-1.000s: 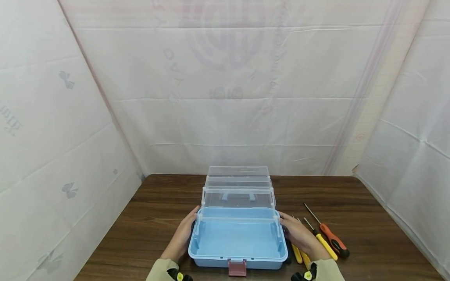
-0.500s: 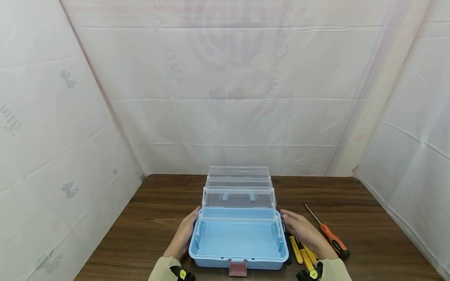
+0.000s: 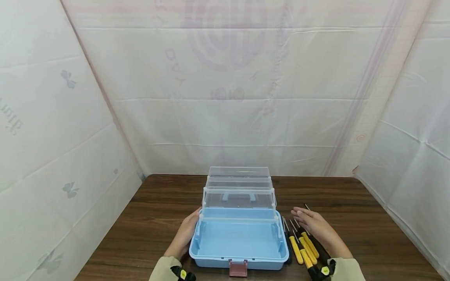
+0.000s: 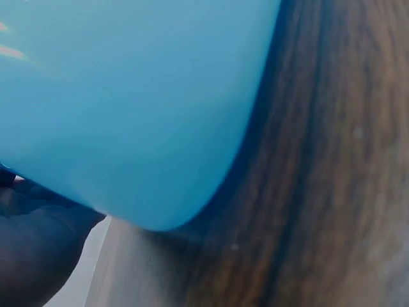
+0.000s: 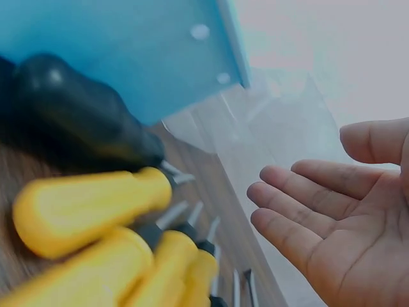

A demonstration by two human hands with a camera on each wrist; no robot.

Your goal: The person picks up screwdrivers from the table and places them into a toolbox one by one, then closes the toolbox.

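A light blue toolbox [image 3: 239, 238] with its clear lid and trays [image 3: 239, 187] raised stands at the near middle of the table. My left hand [image 3: 184, 234] rests against the box's left side, fingers reaching toward the back corner; in the left wrist view the blue side wall [image 4: 140, 109] hides most of that hand. Clear of the box on the right, my right hand [image 3: 318, 230] is held with fingers straight and palm toward the box, holding nothing. Between hand and box lie several yellow-handled screwdrivers [image 3: 296, 249] and a black-handled one [image 5: 83, 109].
A pink latch [image 3: 238, 268] hangs from the box's front. The brown wooden table [image 3: 140, 230] meets white sheeting [image 3: 225, 117] at the back and both sides. A screwdriver's shaft tip [image 3: 307, 206] shows past my right fingers, its handle mostly hidden.
My right hand has come off the box's right side and moved right, now covering most of the orange-handled screwdriver and uncovering the yellow handles. The left hand and the box stay nearly still.
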